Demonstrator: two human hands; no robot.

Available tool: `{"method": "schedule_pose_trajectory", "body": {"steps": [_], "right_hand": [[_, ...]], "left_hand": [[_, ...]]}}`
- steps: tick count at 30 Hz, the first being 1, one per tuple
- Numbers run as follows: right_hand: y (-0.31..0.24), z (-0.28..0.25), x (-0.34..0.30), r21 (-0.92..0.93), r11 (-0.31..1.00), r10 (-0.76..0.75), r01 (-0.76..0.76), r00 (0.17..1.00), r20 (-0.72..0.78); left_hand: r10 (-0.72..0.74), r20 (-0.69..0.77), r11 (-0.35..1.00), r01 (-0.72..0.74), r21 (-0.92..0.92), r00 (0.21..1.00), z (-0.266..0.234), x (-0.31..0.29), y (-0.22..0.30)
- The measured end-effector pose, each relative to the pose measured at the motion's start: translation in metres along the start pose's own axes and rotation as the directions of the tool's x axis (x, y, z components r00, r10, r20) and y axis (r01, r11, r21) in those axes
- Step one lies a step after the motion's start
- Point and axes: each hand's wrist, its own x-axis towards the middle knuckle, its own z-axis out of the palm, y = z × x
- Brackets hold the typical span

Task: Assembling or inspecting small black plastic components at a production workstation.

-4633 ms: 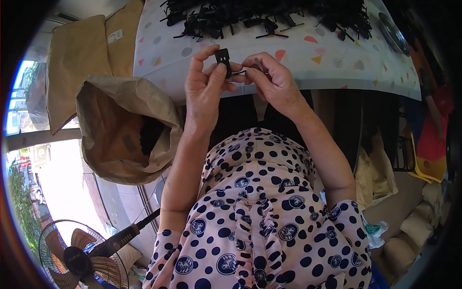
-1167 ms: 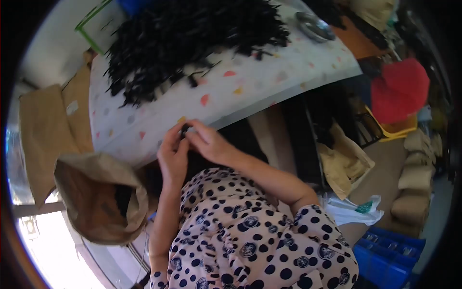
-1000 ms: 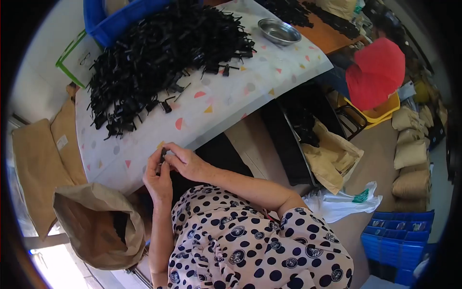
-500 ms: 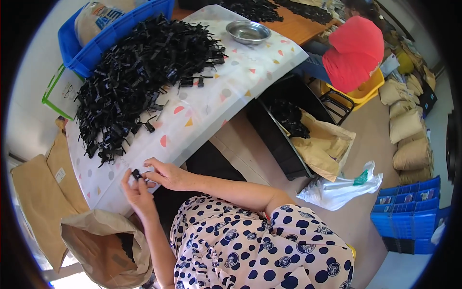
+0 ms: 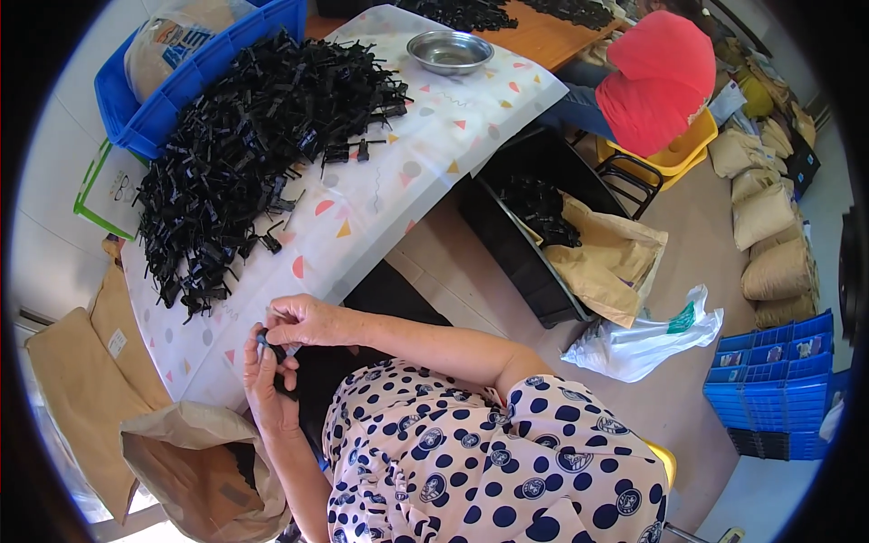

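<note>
Just off the table's near edge, my left hand (image 5: 268, 385) is closed around a small black plastic part (image 5: 262, 340). Another bit of black shows beneath its fingers, mostly hidden. My right hand (image 5: 317, 320) meets it from the right, fingertips pinched against the top of the part; whatever lies between them is too small to make out. Beyond the hands, a large heap of similar black plastic parts (image 5: 244, 136) covers the left of the table (image 5: 362, 208), which has a white patterned cover.
An open paper sack (image 5: 195, 421) stands below my left forearm. A blue crate (image 5: 149, 118) sits behind the heap, a steel bowl (image 5: 450, 52) farther right. Right of the table are a black bin (image 5: 507, 249), a white plastic bag (image 5: 647, 344) and a seated person in red (image 5: 656, 81).
My right hand has closed in on my left, its fingers now pinching at the part. The left hand has turned and wrapped more around it. The view has shifted slightly.
</note>
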Motion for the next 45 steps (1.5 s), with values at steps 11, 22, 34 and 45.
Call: {"method": "schedule_pose_trajectory", "body": {"steps": [11,22,34,45], "right_hand": [[0.007,0.006,-0.008,-0.232,0.973,0.041,-0.013,0.992,0.116],[-0.008,0.008,-0.026,-0.38,0.913,0.18,-0.149,0.983,0.046],[0.004,0.027,-0.018,-0.512,0.858,0.093,-0.044,0.993,0.07],[0.01,0.03,0.021,-0.537,0.841,-0.02,0.062,0.996,0.084]], "left_hand": [[-0.006,-0.013,0.876,0.012,0.482,1.0,0.006,-0.022,0.005],[0.068,0.049,0.872,-0.083,0.483,0.997,0.009,-0.016,0.003],[0.105,-0.001,0.748,-0.079,0.659,0.994,-0.005,-0.018,0.006],[0.53,-0.049,0.348,-0.165,0.923,0.846,-0.021,-0.034,0.029]]}}
